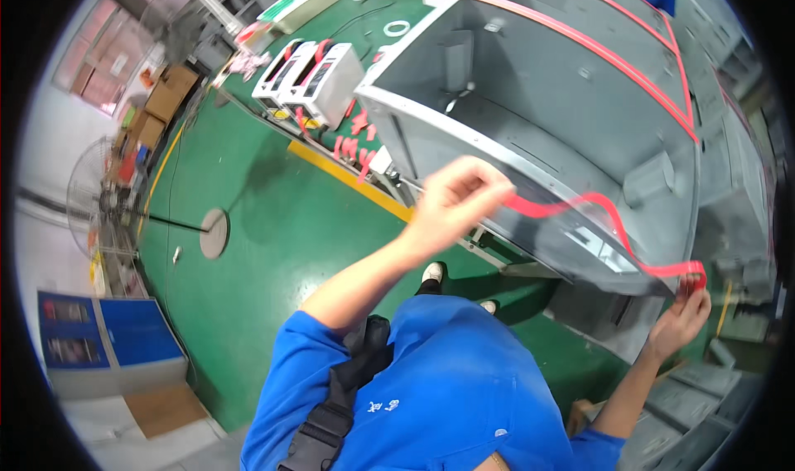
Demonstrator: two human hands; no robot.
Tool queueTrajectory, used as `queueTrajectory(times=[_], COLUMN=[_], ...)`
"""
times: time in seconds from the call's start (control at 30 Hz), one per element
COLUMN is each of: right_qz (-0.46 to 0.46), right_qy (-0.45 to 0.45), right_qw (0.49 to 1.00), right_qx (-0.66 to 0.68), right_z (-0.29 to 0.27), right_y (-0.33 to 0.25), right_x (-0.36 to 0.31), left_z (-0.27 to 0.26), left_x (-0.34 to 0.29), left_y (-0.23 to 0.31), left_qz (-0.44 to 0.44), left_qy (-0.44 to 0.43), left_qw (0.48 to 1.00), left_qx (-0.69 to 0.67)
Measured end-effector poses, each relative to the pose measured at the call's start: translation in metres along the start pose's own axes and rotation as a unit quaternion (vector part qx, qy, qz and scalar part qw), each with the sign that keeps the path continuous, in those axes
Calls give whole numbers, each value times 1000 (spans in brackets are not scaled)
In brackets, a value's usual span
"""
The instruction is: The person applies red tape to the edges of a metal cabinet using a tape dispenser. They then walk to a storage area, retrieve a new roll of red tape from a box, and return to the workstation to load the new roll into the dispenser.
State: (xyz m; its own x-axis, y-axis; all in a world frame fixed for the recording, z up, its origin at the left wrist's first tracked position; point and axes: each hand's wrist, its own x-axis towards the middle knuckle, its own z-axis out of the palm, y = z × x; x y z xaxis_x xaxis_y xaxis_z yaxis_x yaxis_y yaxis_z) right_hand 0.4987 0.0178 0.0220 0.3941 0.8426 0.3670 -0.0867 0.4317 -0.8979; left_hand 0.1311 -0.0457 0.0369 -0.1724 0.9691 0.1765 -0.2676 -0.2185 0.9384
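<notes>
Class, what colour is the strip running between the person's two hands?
The strip is red, seen best in the head view.

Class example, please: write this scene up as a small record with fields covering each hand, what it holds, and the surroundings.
Left hand: pinches the red strip
Right hand: grips the same strip farther along, near the case's right corner
Strip shape: wavy and slack between the hands
Grey case: open-topped, in front of the person
Behind, to the left: two white machines
Far left: standing fan
Floor: green, with yellow lines
</notes>
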Motion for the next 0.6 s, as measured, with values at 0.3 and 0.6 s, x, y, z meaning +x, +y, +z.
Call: queueTrajectory(times=[0.3,0.6], right_qz=[-40,74], right_qy=[-152,-225], right_qw=[984,909], right_qx=[-85,-344], right_z=[33,-18], right_y=[10,-49], right_x=[-31,54], left_z=[-32,-48], left_x=[2,42], left_y=[10,20], left_qz=[22,33], left_qy=[52,127], left_qw=[998,976], left_qx=[19,176])
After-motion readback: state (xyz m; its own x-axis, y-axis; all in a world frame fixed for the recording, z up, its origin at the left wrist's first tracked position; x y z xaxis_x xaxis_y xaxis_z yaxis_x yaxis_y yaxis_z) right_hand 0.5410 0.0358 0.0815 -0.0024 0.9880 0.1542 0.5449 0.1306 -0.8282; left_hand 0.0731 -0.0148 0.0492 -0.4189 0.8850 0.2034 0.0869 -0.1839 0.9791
